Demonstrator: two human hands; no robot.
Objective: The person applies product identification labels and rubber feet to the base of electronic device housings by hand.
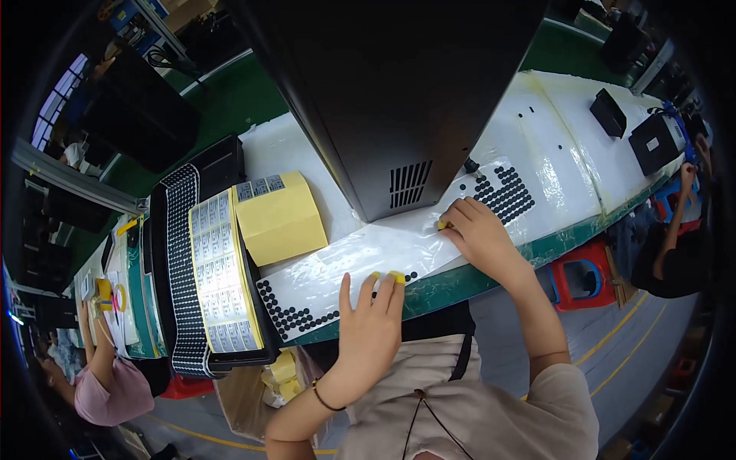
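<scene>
Where the clear plastic sheet [360, 261] lies along the near edge of the white-covered bench [567, 161], both hands rest on it. Glossy and see-through, it carries round black pads [295, 314] in rows at its left end, and a few sit by the fingertips. The left hand [372, 322] lies open and flat, fingers spread, with yellow finger caps [396, 277] on two fingertips. The right hand [477, 230] is loosely curled, its capped fingertip pressed to the sheet; whether it pinches anything cannot be told. Just beyond the right hand a second block of black pads [504, 193] sits on clear film. A tall black metal cabinet [399, 100] with a vent grille stands right behind the sheet, blocking the bench's middle. To the left lie a yellow-backed label sheet [280, 218], a strip of printed labels [222, 276] and a long black dotted strip [182, 268]. Small black boxes [632, 126] sit far right. Another person's pink sleeve [115, 391] shows lower left.
</scene>
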